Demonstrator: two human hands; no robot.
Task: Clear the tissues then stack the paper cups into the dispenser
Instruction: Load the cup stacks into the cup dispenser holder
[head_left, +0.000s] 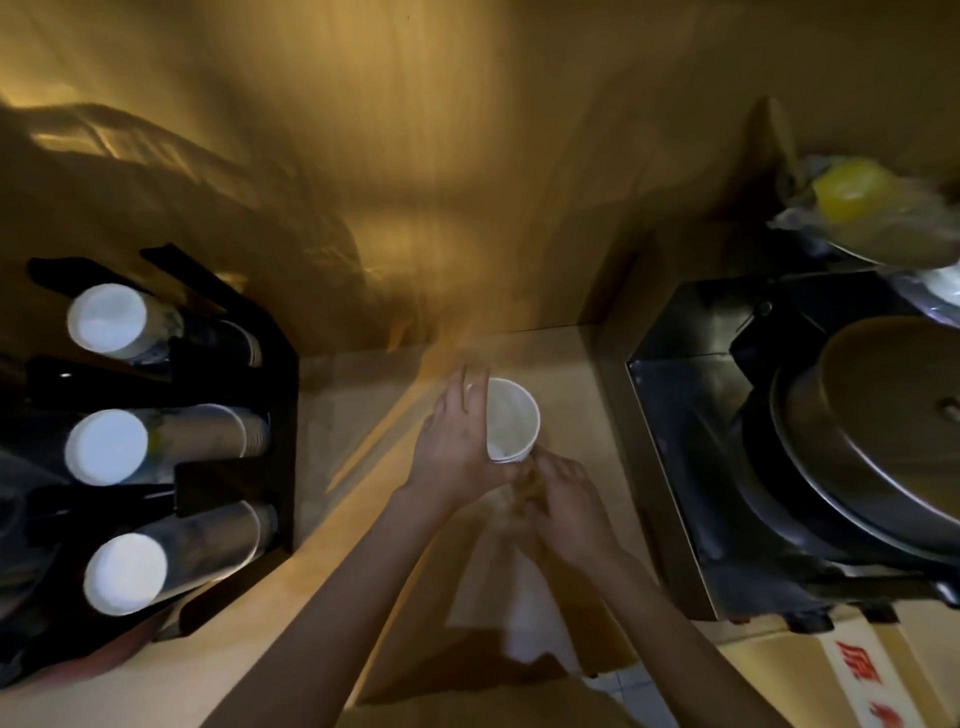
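Head view: I note a tan wood worktop (249, 623) w/ wood-panel wall behind, dim amber light, frame blurred. Black dispenser (280, 364) at left holds three cup stacks lying on their sides, long axes running left-right. Metal appliance (691, 467) at right. Paper cup (511, 421) at centre, mouth facing camera. Left hand (457, 447) cups its side, fingers fairly straight. Right hand (566, 499) at cup base, grip can't be told.
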